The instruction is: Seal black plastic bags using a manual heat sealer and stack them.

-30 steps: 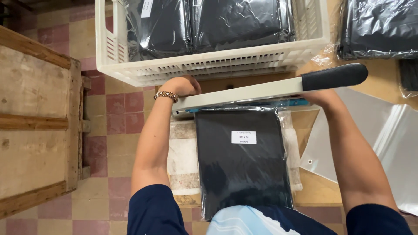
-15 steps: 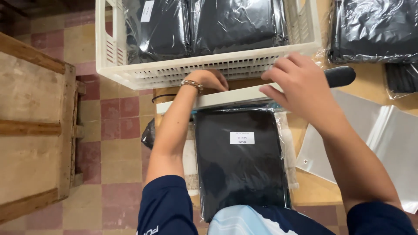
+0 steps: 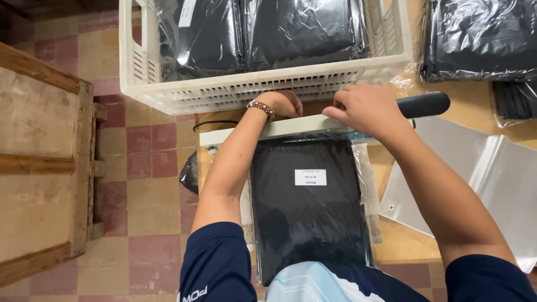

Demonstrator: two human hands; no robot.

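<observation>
A black folded item in a clear plastic bag, with a small white label, lies in front of me under the white arm of a heat sealer. My left hand is curled behind the sealer arm at the bag's far edge; a beaded bracelet is on its wrist. My right hand rests on top of the sealer arm, fingers pressing on it, just left of the black handle. What the left fingers grip is hidden.
A white slotted plastic crate holding bagged black items stands just beyond the sealer. More bagged black items lie at the upper right. Empty clear bags are at the right. A wooden bench stands at the left over the tiled floor.
My right hand let go of the black handle and moved left onto the white sealer arm. The view shifted, and my left hand stayed at the bag's far edge.
</observation>
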